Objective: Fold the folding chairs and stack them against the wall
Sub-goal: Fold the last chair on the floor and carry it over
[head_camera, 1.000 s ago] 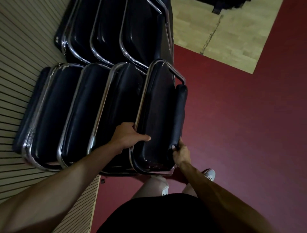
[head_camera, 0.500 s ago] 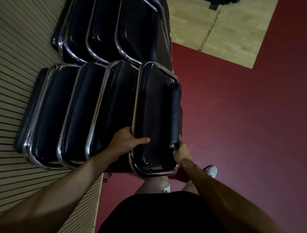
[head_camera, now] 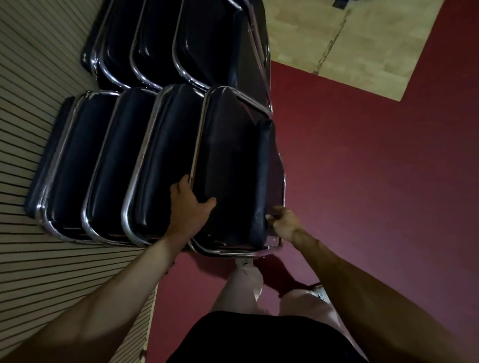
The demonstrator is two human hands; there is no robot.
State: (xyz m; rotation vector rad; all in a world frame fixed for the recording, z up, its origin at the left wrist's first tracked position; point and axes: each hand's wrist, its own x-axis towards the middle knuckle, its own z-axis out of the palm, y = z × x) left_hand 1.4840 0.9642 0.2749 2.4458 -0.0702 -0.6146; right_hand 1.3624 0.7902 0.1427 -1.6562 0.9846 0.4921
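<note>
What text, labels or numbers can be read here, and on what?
None readable.
Front chair: dark pad and chrome frame, no label in view.
Other chairs: the same, no label in view.
Wall and floor: no signs or print.
Dark thing at the top edge: cut off, nothing legible.

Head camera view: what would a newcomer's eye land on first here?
First, the folded black chairs with shiny chrome frames, in two rows against the slatted wall on the left. Next, both hands on the outermost chair at centre: the left hand grips its chrome frame, and the right hand holds its other edge. The red floor fills the right side, with a pale wood patch at top.
</note>
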